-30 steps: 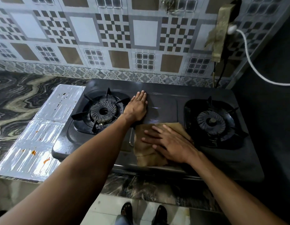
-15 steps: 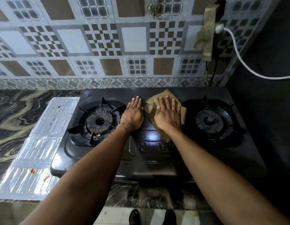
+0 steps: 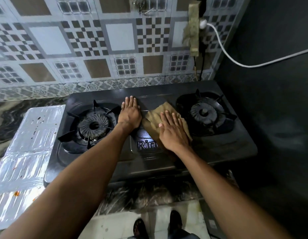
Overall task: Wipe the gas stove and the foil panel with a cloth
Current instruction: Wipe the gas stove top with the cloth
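My right hand [image 3: 173, 133], flat and open, has pulled the cloth [image 3: 154, 118] back from the far edge to the stove [image 3: 218, 145] middle; left hand [image 3: 130, 114] stays open, bracing. Foil panel [image 3: 29, 152], frame left, still stained.

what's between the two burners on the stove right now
In the head view, both hands: the left hand flat on the stove, the right hand pressing the cloth.

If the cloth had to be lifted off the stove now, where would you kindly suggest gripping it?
Probably at the free far corner of the brown cloth, coming from above on the back side. The right hand lies flat over its near half, while that corner pokes out between the burners with bare gas stove top around it.
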